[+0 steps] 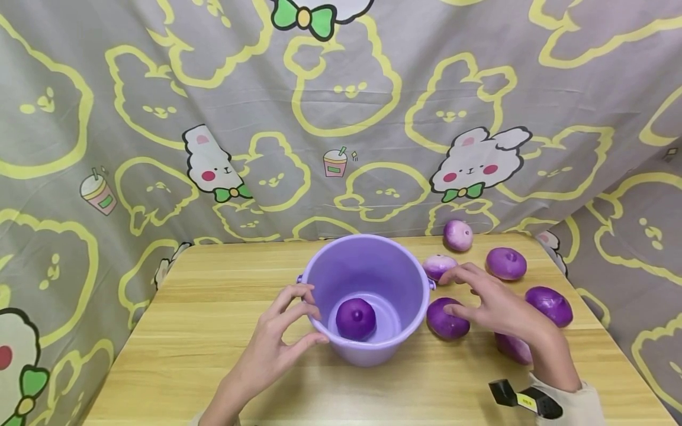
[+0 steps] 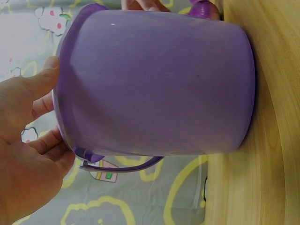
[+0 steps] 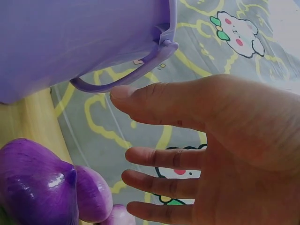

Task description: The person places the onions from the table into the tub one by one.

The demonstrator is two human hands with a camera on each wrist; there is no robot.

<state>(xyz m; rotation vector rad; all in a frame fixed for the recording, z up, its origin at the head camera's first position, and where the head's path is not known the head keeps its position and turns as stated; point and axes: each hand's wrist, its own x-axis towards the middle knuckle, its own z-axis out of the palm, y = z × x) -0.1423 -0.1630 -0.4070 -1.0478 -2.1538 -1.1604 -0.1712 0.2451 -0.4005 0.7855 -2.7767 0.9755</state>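
Note:
A lilac bucket (image 1: 367, 354) stands upright on the table, with one dark purple onion (image 1: 356, 319) lying inside on its bottom. My left hand (image 1: 274, 331) holds the bucket's rim at the near left, thumb and fingertips curved about the edge. To the right of the bucket, my right hand (image 1: 495, 305) hovers above a purple onion (image 1: 443, 325), fingers spread and nothing between them. In the right wrist view that onion (image 3: 37, 185) lies below the hand, apart from it. The handle (image 3: 115, 84) hangs down outside the bucket.
More onions lie on the right of the wooden table (image 1: 213, 331): a pale one (image 1: 438, 265) beside the bucket, another (image 1: 458, 235) at the back edge, and purple ones (image 1: 506, 264) farther right. A patterned curtain (image 1: 256, 118) hangs behind and around the table.

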